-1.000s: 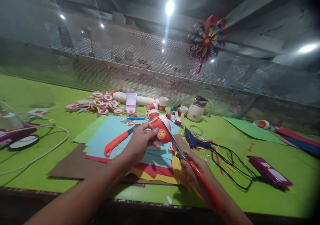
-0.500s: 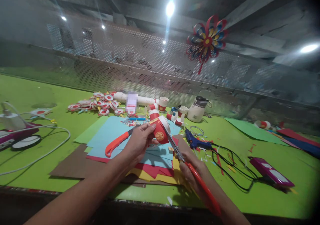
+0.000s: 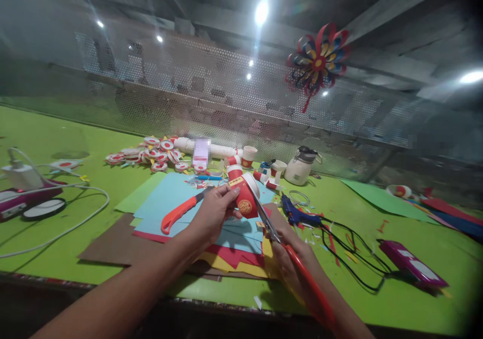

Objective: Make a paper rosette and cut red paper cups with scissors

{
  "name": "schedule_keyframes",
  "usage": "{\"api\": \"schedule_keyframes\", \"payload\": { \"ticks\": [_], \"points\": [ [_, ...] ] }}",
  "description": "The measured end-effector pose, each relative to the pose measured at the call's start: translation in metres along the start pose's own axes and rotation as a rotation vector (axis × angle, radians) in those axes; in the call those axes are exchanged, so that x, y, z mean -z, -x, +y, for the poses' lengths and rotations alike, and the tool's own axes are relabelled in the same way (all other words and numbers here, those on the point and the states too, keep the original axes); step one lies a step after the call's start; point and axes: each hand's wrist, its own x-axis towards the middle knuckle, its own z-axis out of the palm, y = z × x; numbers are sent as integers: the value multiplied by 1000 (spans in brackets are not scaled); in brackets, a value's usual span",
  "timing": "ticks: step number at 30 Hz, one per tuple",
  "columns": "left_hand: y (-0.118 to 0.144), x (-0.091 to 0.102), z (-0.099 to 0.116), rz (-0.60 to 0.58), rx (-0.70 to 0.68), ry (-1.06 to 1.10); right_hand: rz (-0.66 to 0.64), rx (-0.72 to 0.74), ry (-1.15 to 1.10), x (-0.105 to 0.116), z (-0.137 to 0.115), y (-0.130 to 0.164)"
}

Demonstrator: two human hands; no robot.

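Note:
My left hand [image 3: 217,208] is closed on a red paper cup [image 3: 246,198] with a white rim and yellow round print, tilted above the stacked paper. My right hand [image 3: 294,258] grips the red handles of a pair of scissors [image 3: 275,234]. The blades lie against the right side of the cup; whether they cut into it I cannot tell. Beneath both hands are light blue sheets [image 3: 158,198], red and yellow sheets and a brown board [image 3: 105,243]. An orange-handled cutter [image 3: 177,213] rests on the sheets beside my left hand.
A blue glue gun [image 3: 298,213] with black cord lies right, near a purple power strip [image 3: 413,263]. Behind are paper cups [image 3: 249,155], a cream jug [image 3: 300,167] and a pile of red-and-white discs [image 3: 158,153]. A white cable [image 3: 90,216] crosses the left side.
The whole view has shifted slightly. The cup has turned a little in my left hand, its print lying a bit lower, while the scissors stay against its side.

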Motion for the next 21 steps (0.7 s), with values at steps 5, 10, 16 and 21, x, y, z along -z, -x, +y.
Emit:
{"api": "schedule_keyframes", "payload": {
  "ticks": [5,10,16,21],
  "points": [
    [-1,1,-4,-13,-5,3,-1,-9,-29,-2,-8,3],
    [-1,0,-4,13,6,-7,23,-11,-57,-3,-14,3],
    [-4,3,-5,44,-49,-78,32,-129,-103,0,-19,7],
    [-3,2,4,-49,-159,-85,22,-79,-123,14,-13,18]
  ]
}}
